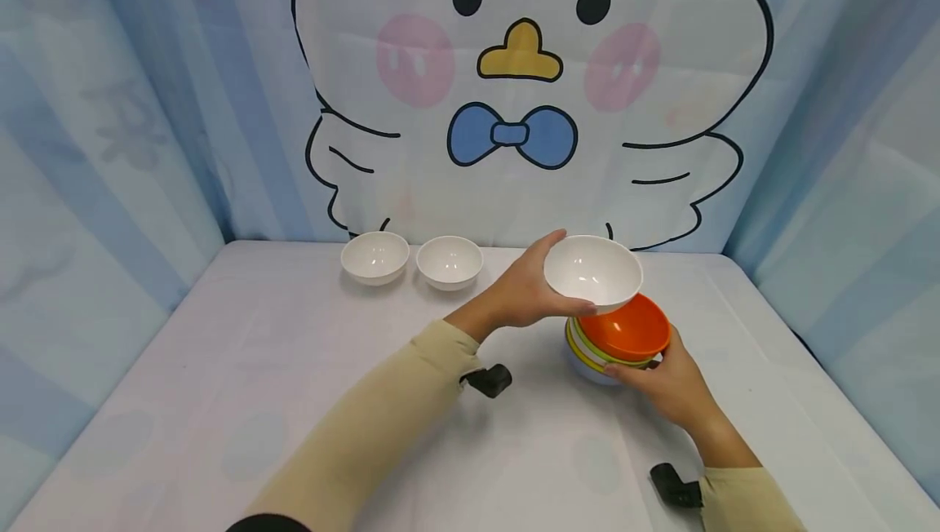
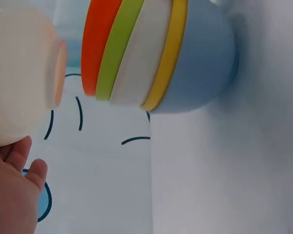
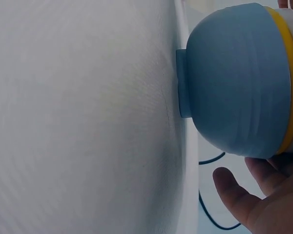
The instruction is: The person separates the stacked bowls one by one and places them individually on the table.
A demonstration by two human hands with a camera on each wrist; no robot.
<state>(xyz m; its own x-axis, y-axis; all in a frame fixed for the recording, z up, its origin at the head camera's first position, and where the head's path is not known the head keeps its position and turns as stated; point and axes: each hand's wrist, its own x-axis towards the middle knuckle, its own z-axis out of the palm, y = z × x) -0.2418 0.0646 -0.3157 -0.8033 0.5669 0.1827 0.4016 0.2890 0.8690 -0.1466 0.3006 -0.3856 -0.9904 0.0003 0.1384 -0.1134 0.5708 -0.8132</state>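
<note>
My left hand (image 1: pixel 530 287) grips a white bowl (image 1: pixel 593 269) by its side, thumb at the near rim. The left wrist view shows that bowl's foot a short gap above the orange bowl (image 2: pixel 97 44), which tops a nested stack. Below the orange one come a green bowl (image 2: pixel 118 48), a white one (image 2: pixel 141 53), a yellow one (image 2: pixel 170 56) and a blue bowl (image 3: pixel 234 83) standing on the table. With my right hand (image 1: pixel 671 381) I hold the stack from its right side, the thumb across the front near the upper rims.
Two more white bowls, a left one (image 1: pixel 374 259) and a right one (image 1: pixel 450 263), stand side by side at the table's back edge. A printed cloth (image 1: pixel 514 197) hangs behind the white table (image 1: pixel 220 401), with curtains on both sides.
</note>
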